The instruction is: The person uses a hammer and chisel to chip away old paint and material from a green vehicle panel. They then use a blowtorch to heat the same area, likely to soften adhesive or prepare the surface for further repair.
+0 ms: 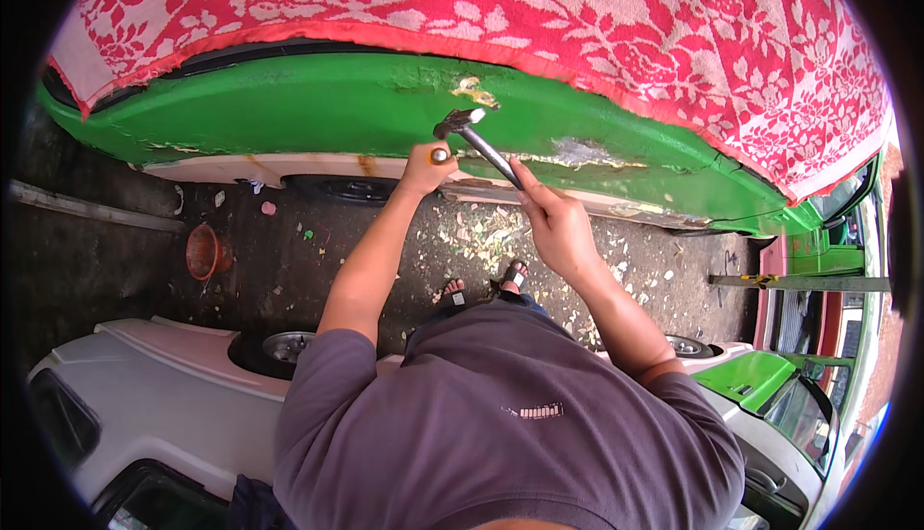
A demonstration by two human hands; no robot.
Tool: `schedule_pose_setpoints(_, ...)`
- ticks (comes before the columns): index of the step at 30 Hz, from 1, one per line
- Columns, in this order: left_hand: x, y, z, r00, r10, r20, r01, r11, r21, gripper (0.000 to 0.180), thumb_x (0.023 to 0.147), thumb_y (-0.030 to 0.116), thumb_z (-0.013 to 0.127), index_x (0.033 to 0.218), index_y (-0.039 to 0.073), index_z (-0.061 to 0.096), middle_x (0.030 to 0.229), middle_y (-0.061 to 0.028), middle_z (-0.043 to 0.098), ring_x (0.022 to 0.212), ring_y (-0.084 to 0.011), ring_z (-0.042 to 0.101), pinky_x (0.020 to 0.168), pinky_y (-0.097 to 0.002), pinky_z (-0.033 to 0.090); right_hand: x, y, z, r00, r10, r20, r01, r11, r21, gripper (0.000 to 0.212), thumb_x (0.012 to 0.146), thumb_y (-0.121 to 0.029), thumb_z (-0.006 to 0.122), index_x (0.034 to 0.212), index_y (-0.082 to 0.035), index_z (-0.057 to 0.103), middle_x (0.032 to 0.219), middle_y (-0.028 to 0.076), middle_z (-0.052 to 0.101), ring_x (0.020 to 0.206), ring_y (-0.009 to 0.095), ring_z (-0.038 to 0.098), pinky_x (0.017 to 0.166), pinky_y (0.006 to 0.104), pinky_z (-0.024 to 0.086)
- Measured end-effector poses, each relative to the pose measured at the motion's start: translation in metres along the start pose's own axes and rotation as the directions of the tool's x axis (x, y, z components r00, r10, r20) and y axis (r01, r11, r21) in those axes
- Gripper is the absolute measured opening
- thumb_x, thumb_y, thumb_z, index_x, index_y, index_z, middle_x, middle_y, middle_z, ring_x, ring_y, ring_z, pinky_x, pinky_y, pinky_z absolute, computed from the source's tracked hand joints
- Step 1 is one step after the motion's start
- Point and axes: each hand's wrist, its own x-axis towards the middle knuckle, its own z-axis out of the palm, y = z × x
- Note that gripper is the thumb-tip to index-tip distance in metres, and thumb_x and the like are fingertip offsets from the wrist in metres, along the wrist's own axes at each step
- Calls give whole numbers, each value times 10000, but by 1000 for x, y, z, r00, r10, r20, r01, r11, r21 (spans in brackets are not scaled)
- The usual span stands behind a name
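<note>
My right hand (560,230) is closed round the lower handle of a hammer (493,156). Its metal head (460,123) is up by the green car side, just above and right of my left fist. My left hand (423,170) is wrapped round a hand tool with a round metal butt end (440,155), which looks like a chisel; its working end is hidden. Both hands are in front of the green car body (318,97). Chipped paint and pale filler (476,93) show above the hammer head, and a scraped patch (582,152) lies to its right.
A red and white floral blanket (626,20) covers the car's upper part. Flakes and chips (481,232) litter the dark floor round my feet. A reddish basket (203,252) stands at left. Behind me is a pale vehicle (164,395); a bar (799,283) juts in at right.
</note>
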Motion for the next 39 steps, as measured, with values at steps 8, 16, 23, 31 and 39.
schedule_pose_setpoints(8, 6, 40, -12, 990, 57, -126, -107, 894, -436, 203, 764, -72, 609, 626, 8, 483, 631, -14, 510, 601, -90, 464, 563, -267, 390, 0, -7, -13, 983, 169, -66, -149, 959, 240, 432, 948, -78, 570, 1374, -137, 530, 711, 122, 569, 643, 123, 474, 650, 277, 447)
schedule_pose_setpoints(16, 10, 32, 1, 988, 51, -143, -108, 895, -433, 202, 770, -80, 570, 613, 7, 476, 617, -49, 526, 596, -131, 491, 581, -288, 412, -7, -5, -18, 959, 280, -45, -259, 929, 265, 421, 955, -101, 571, 1372, -145, 532, 770, 76, 601, 678, 96, 464, 668, 261, 444)
schedule_pose_setpoints(23, 6, 30, 7, 988, 70, -136, -125, 879, -460, 194, 771, -73, 592, 630, 4, 484, 622, -22, 506, 605, -106, 471, 581, -283, 412, -7, -6, -22, 944, 329, 39, -330, 923, 200, 421, 954, -114, 577, 1370, -159, 534, 864, 154, 665, 711, 100, 550, 691, 272, 465)
schedule_pose_setpoints(31, 9, 47, 21, 985, 36, -169, -95, 929, -358, 215, 760, 1, 678, 629, 36, 512, 596, 50, 460, 585, -46, 419, 541, -254, 372, -7, -7, -3, 995, -92, -28, 89, 991, -104, 491, 918, -74, 579, 1383, -219, 520, 692, 155, 556, 608, 321, 569, 591, 412, 477)
schedule_pose_setpoints(39, 17, 41, 16, 995, 12, -103, -39, 964, -262, 242, 738, 37, 692, 598, 59, 496, 580, 56, 460, 548, -44, 392, 488, -276, 322, 8, -8, -2, 993, -117, -15, 114, 985, -129, 484, 917, -118, 574, 1384, -229, 512, 749, 167, 604, 631, 345, 612, 591, 452, 475)
